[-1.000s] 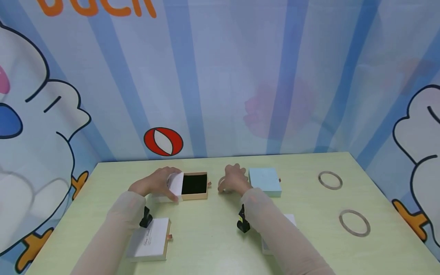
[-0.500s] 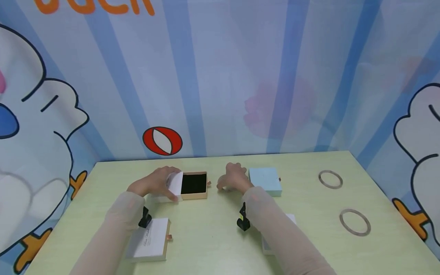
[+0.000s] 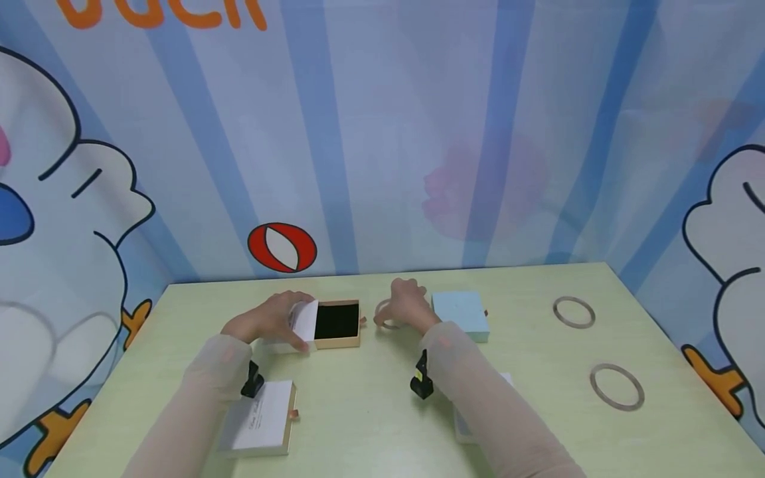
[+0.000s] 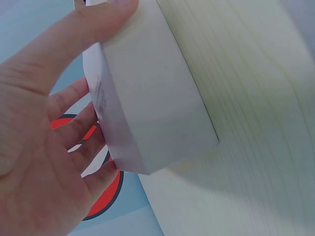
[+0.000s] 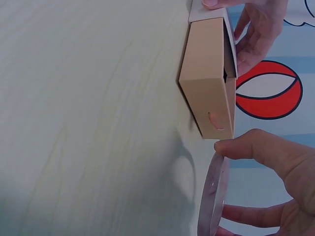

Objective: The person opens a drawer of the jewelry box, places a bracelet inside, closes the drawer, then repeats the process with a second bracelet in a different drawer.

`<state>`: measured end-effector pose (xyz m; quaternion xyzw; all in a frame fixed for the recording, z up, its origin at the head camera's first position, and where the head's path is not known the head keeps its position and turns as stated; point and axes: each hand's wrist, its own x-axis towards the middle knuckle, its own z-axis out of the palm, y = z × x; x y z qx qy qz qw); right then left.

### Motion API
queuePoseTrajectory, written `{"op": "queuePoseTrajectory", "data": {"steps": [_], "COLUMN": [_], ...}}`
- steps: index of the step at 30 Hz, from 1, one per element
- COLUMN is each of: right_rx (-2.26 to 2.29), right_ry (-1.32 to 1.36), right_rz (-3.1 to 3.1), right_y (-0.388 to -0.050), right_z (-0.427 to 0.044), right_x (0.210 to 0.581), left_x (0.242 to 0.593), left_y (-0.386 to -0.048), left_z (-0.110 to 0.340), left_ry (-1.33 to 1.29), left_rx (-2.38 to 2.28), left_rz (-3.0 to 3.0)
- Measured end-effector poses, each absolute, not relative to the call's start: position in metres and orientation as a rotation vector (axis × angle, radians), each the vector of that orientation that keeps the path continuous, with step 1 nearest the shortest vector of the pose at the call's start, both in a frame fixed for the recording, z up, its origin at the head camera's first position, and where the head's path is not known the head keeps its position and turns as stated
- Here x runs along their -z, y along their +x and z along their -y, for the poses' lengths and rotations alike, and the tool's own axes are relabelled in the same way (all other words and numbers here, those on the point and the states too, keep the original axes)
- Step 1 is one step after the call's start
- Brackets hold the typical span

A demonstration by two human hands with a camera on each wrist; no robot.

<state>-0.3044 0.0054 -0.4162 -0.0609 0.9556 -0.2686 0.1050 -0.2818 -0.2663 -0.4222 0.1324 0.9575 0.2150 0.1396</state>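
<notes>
My left hand [image 3: 271, 320] grips the white sleeve [image 3: 305, 320] of a box, thumb on its near side and fingers on the far side, as the left wrist view [image 4: 147, 98] also shows. From the sleeve's right end sticks out a tan drawer [image 3: 337, 342] with a dark lining. Just right of the drawer, my right hand [image 3: 411, 309] holds a pale ring [image 3: 382, 307] between thumb and fingers. In the right wrist view the ring [image 5: 212, 196] stands tilted near the drawer's front [image 5: 214, 113], apart from it.
A light blue box [image 3: 460, 313] lies right of my right hand. One white box [image 3: 259, 418] is at the front left, another [image 3: 463, 428] partly under my right forearm. Two rings [image 3: 574, 324] [image 3: 615, 402] lie on the table's right side.
My right hand has shifted slightly left and away from me, and more of the ring shows beside it. My left hand and the partly pulled-out box have stayed put.
</notes>
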Motion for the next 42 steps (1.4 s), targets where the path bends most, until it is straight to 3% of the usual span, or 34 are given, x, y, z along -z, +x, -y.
{"op": "queuePoseTrajectory", "data": {"steps": [42], "right_rx": [0.776], "right_ry": [-0.329], "right_rz": [-2.824], "right_y": [-0.306], "right_z": [0.024], "right_x": [0.401], "left_x": [0.421], "left_y": [-0.283], "left_z": [0.266], "left_ry": [0.382], "left_rx": [-0.591], "left_rz": [-2.778]}}
